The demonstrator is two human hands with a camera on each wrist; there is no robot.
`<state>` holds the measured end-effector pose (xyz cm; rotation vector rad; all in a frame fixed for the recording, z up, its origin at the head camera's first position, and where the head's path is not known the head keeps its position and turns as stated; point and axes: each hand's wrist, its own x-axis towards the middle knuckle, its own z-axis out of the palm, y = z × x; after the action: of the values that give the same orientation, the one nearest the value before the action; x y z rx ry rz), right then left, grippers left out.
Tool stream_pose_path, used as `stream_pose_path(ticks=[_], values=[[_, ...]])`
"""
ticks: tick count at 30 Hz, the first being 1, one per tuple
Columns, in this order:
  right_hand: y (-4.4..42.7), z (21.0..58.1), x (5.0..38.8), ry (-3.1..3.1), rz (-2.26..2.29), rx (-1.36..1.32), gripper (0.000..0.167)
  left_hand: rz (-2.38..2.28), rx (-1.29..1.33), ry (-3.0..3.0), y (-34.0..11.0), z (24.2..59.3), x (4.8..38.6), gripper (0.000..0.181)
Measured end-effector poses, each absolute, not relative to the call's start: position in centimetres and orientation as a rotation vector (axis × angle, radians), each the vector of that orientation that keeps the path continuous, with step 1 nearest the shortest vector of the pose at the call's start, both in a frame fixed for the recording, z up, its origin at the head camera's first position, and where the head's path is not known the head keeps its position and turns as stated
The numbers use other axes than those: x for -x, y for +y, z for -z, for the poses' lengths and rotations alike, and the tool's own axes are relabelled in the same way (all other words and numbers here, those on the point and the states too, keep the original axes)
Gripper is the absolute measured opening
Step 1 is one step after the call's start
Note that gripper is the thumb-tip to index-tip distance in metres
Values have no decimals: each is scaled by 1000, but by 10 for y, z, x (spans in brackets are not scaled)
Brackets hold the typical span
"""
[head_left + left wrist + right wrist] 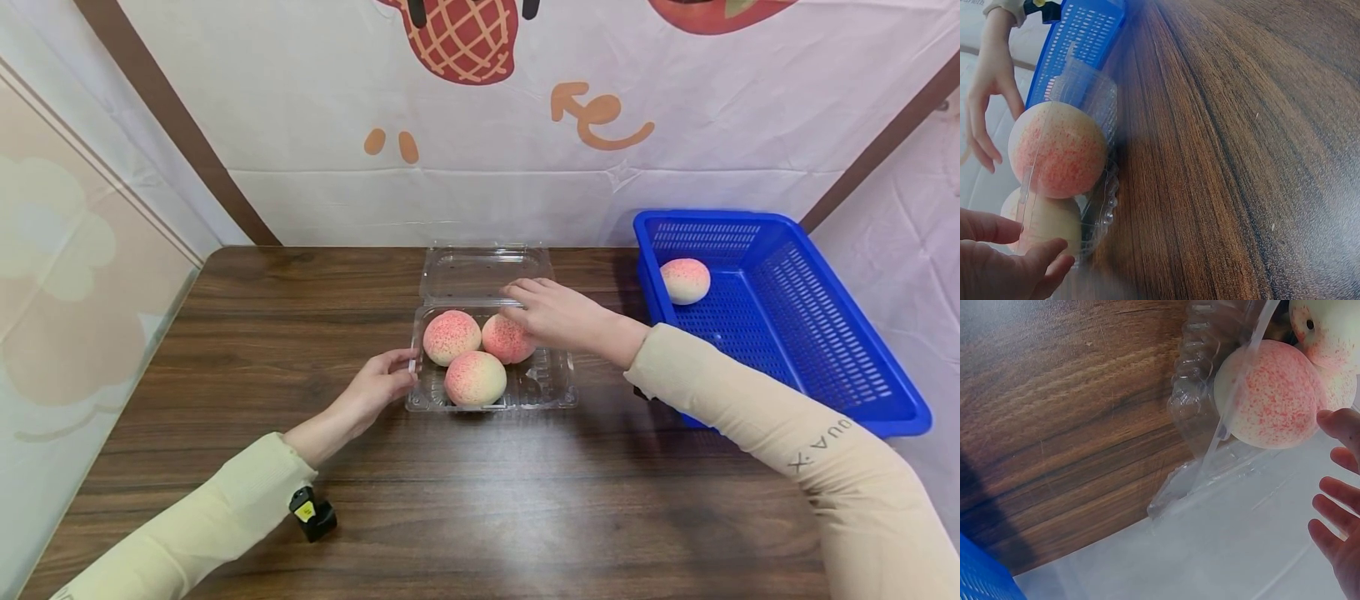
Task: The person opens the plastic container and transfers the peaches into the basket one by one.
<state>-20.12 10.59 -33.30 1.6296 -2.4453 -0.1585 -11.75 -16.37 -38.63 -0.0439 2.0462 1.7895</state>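
Three pink-speckled, cream round fruits sit in a clear plastic container point(551, 387): one at back left point(452, 337), one at front point(476, 379), one at back right point(507, 340). The left hand point(367, 392) pinches the container's left rim between thumb and fingers; the left wrist view shows thumb and fingertips at the thin wall. Over the back-right fruit is the right hand point(566, 317), fingers extended. In the right wrist view, the right hand point(1341, 494) has spread fingers, its thumb tip at the edge of a fruit point(1275, 394).
A blue perforated basket point(855, 333) stands at the right, with one similar fruit point(686, 281) in its back-left corner. The container's clear lid point(480, 273) lies folded back toward the printed cloth point(525, 200) behind the wooden table point(487, 500).
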Motion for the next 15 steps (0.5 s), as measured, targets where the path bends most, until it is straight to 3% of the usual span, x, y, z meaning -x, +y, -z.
stream_pose_path(ticks=[15], values=[[104,345,199,-2467,73,-1637,38,-1787,51,2043,-163,387,118,48]])
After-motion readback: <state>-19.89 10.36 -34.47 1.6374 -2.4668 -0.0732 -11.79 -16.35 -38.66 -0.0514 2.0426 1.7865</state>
